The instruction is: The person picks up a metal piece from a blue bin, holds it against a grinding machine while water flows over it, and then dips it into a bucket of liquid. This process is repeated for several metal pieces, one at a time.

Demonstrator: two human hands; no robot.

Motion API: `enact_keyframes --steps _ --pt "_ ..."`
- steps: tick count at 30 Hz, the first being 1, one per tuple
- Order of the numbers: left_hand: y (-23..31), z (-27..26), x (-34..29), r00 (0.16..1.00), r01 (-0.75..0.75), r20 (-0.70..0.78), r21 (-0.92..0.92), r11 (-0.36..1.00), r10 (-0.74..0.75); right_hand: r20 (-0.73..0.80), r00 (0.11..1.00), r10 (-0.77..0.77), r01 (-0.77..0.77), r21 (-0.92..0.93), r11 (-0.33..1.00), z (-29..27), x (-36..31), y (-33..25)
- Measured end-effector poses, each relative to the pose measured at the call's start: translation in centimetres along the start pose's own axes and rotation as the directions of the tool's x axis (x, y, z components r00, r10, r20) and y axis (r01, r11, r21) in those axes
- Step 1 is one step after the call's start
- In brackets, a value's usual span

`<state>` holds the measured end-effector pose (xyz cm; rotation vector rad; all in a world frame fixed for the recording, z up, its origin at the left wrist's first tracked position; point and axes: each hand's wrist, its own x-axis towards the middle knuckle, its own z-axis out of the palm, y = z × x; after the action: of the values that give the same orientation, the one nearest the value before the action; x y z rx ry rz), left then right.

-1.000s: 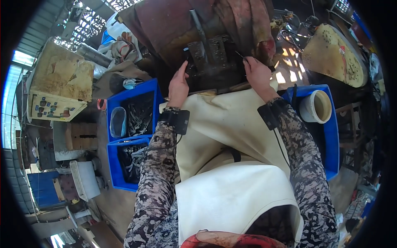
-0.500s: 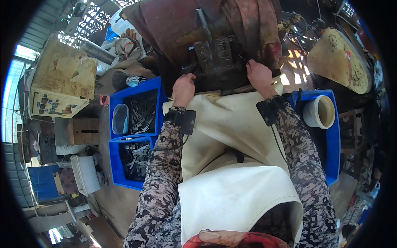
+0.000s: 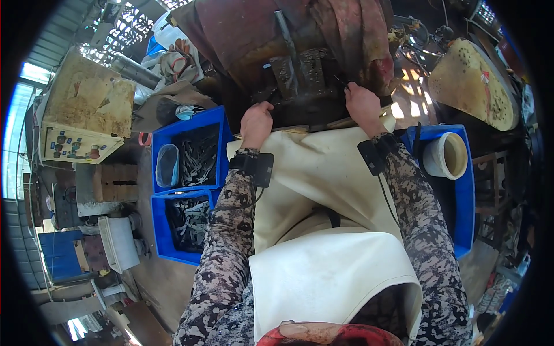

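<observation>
My left hand [image 3: 257,122] is closed at the front left of a dark, wet-looking machine [image 3: 306,106]. Its fingertips meet a dark, thin piece too dim to name. On the other side, my right hand [image 3: 363,105] pinches a thin dark strip [image 3: 339,79] whose tip points toward the machine's middle. Between the hands stands a grimy metal block [image 3: 297,75], with a metal pipe [image 3: 285,34] slanting down to it from above. Reddish-brown cloth [image 3: 242,29] drapes over the machine behind. A cream apron [image 3: 323,167] covers my lap.
Two blue crates [image 3: 154,228] with dark metal strips stand at my left; the far one also holds a clear plastic tub [image 3: 168,165]. To my right, another blue crate [image 3: 466,213] carries a cream bucket [image 3: 444,157]. A stained control box [image 3: 86,109] with knobs stands far left.
Almost nothing differs. Both hands keep their places at the machine, the right one still pinching the dark strip.
</observation>
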<state>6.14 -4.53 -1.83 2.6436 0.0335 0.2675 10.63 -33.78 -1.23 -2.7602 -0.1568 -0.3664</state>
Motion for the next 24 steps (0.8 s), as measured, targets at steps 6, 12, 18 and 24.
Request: enact_keyframes --steps 6,12,18,24 --pt "-0.02 0.1 0.03 1.0 0.009 0.01 0.0 1.0 -0.009 -0.023 1.0 -0.007 0.007 0.011 1.0 0.17 -0.04 0.11" --pt "0.05 0.09 0.02 1.0 0.022 0.014 0.003 1.0 -0.022 -0.025 1.0 -0.007 0.007 0.012 1.0 0.25 0.0 0.19" --pt "-0.03 0.12 0.03 1.0 0.015 0.002 -0.002 1.0 -0.015 -0.04 0.999 -0.014 0.014 0.007 1.0 0.35 0.03 0.18" --pt "0.03 0.07 0.0 1.0 0.016 0.004 -0.002 1.0 -0.016 -0.045 0.999 -0.018 0.018 0.005 1.0 0.32 -0.05 0.18"
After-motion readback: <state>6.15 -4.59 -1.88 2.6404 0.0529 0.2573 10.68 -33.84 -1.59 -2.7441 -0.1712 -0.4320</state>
